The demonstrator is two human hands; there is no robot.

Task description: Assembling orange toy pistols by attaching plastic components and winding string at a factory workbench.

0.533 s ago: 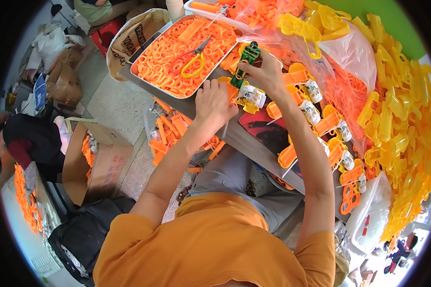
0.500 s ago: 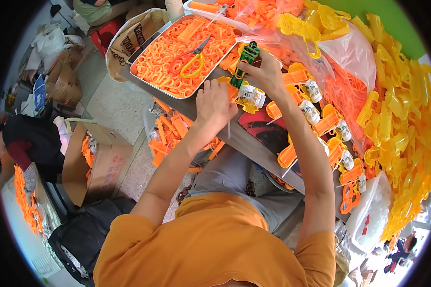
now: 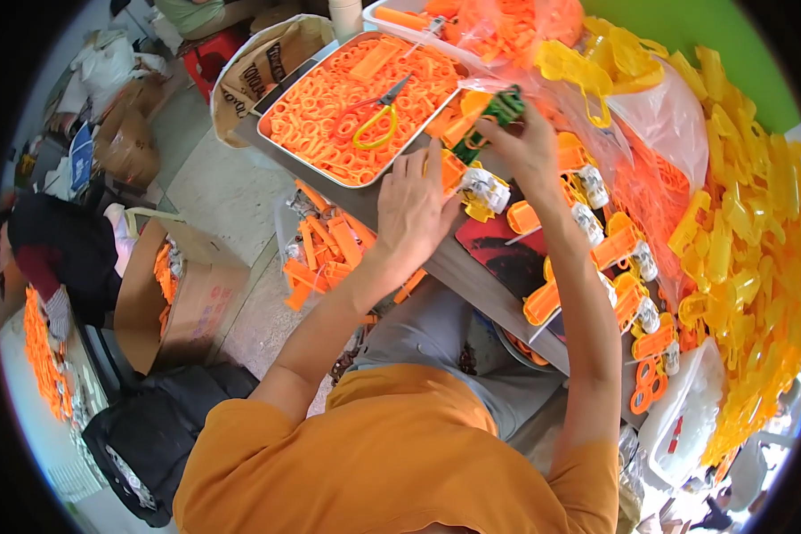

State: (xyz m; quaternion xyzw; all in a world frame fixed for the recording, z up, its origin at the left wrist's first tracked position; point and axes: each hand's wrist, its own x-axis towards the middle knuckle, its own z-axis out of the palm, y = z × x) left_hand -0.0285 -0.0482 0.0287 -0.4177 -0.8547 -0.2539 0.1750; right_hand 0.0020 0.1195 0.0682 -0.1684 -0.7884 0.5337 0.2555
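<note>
My right hand (image 3: 532, 153) is closed round a dark green, elongated piece (image 3: 505, 107), whose lower part is partly behind the thumb and fingers. Just left of it, my left hand (image 3: 414, 206) has its fingertips on an orange and yellow plastic assembly (image 3: 454, 171) with a white-wrapped end (image 3: 487, 189). The green piece's lower end lies against this assembly; whether the two are joined I cannot tell. Beyond the left hand stands a metal tray (image 3: 362, 184) full of small orange rings, with red-and-yellow-handled scissors (image 3: 381, 120) on top.
Several similar orange assemblies (image 3: 616, 245) line the table on the right, by a dark red-and-black mat (image 3: 498, 249). Yellow plastic parts (image 3: 730, 240) are heaped at far right. A clear bag (image 3: 654, 107) holds orange pieces. Left on the floor are an open carton (image 3: 214, 294) and a black bag (image 3: 165, 436).
The green piece has tilted over to the right and is lower among my fingers. My left hand has shifted right along the assembly. The whole view has moved slightly.
</note>
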